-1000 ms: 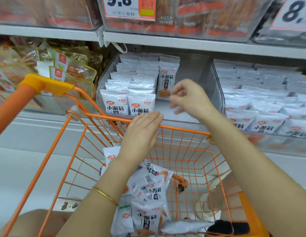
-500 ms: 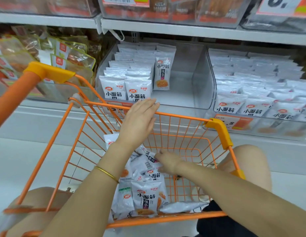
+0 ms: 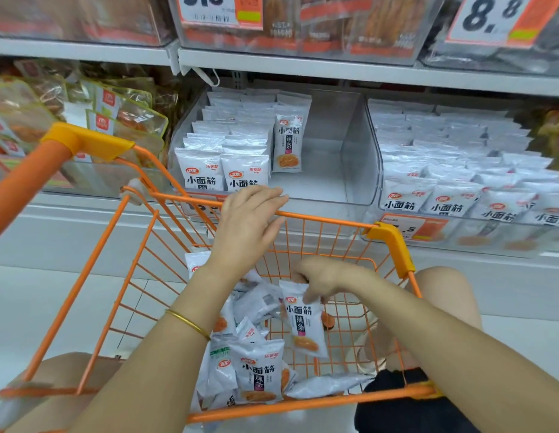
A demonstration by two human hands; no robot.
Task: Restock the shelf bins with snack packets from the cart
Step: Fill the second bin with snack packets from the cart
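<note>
An orange wire cart (image 3: 390,242) stands before the shelf with several white snack packets (image 3: 256,373) piled at its bottom. My right hand (image 3: 328,279) is inside the cart and pinches the top edge of one white snack packet (image 3: 304,323), lifted above the pile. My left hand (image 3: 250,223) rests with straight fingers on the cart's far rim. Behind it a clear shelf bin (image 3: 356,170) holds rows of the same packets on its left side, one upright packet (image 3: 287,145) beside them, and bare floor on its right.
A second clear bin (image 3: 459,182) to the right is packed with white packets. Transparent bags of other snacks (image 3: 109,120) fill the bin at left. The upper shelf carries price tags (image 3: 490,17). My knees flank the cart.
My right hand came down from the shelf bin into the cart, took hold of a packet and has lifted it off the pile. My left hand stayed on the rim.
</note>
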